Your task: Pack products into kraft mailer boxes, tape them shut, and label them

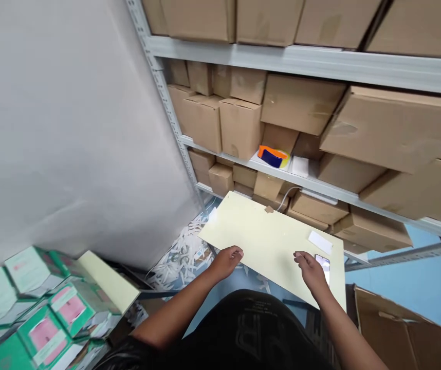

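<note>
From the head camera, you stand over a pale yellow bench [259, 236] in a narrow storage space, both forearms stretched forward from a black shirt [259, 334]. Your left hand [226, 261] is at the bench's near edge, its fingers loosely curled toward the thumb; whether it grips anything small, or touches the surface, you cannot tell. Your right hand [310, 268] is above the bench's right half, fingers likewise bent, its contents, if any, hidden from this angle. Just beside it, partly covered by it in the view, a phone [325, 264] lies on the bench top. A white slip [319, 241] lies beyond the phone, and a brown scrap [269, 209] sits at the far edge.

Facing you, metal shelving [305, 60] carries rows of cardboard boxes [239, 126], with an orange and dark-blue item [272, 156] and a small white item [300, 166] on the middle shelf. White paper strips [182, 270] litter the blue floor to the left of the bench. Green boxes [28, 329] with pink panels are stacked at lower left; an open carton [401, 329] stands at lower right.
</note>
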The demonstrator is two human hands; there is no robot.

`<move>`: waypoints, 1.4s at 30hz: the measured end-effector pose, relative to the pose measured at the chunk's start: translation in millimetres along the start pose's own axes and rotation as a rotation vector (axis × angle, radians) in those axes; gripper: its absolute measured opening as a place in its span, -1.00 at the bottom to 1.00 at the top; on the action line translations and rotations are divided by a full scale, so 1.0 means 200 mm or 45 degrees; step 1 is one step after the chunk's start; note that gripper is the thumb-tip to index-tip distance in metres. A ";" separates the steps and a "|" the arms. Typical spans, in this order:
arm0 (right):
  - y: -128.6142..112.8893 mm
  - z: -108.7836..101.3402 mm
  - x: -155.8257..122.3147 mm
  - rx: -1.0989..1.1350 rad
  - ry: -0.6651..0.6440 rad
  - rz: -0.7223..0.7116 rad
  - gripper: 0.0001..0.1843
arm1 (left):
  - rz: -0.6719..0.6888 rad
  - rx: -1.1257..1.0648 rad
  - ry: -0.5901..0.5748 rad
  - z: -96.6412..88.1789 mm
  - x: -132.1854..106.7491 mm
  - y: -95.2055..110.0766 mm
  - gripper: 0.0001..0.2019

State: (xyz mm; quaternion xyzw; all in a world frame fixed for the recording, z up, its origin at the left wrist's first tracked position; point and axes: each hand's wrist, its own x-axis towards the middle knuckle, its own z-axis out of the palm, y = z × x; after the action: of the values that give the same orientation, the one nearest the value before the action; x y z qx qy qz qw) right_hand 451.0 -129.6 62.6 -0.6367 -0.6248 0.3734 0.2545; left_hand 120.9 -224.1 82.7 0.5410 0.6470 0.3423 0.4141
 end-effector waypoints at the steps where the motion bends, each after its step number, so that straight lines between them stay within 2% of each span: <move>1: -0.05 0.05 0.00 0.003 -0.044 -0.001 -0.47 | -0.019 -0.005 0.018 -0.05 -0.03 -0.03 -0.68; 5: -0.20 0.22 0.03 -0.030 -0.239 0.003 -0.51 | -0.098 -0.033 0.105 -0.20 -0.13 -0.14 -0.68; 12: -0.37 0.51 0.25 -0.134 -0.496 -0.104 -0.53 | -0.250 -0.117 0.327 -0.32 -0.23 -0.31 -0.71; 20: -0.65 0.96 0.53 -0.143 -0.915 -0.276 -0.51 | -0.525 -0.051 0.665 -0.44 -0.32 -0.39 -0.72; 27: -0.91 1.34 0.59 -0.155 -1.234 -0.478 -0.53 | -0.642 -0.035 1.026 -0.52 -0.47 -0.42 -0.72; 31: -1.08 1.57 0.50 -0.164 -1.405 -0.594 -0.51 | -0.736 -0.051 1.246 -0.60 -0.66 -0.40 -0.72; 35: -1.25 1.80 0.29 -0.151 -1.556 -0.746 -0.53 | -0.862 -0.049 1.472 -0.72 -0.92 -0.44 -0.72; 39: -1.40 2.03 0.01 -0.131 -1.672 -0.840 -0.53 | -0.895 -0.018 1.638 -0.87 -1.23 -0.53 -0.69; 42: -1.53 2.26 -0.23 -0.125 -1.756 -0.829 -0.53 | -0.896 0.011 1.677 -1.04 -1.43 -0.65 -0.67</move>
State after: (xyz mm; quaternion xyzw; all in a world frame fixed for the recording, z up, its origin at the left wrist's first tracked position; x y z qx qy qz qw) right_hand -89.7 -212.0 44.7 -0.0536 -0.8144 0.5642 -0.1245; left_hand -100.9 -528.9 101.1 -0.0136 0.8974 0.4403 0.0239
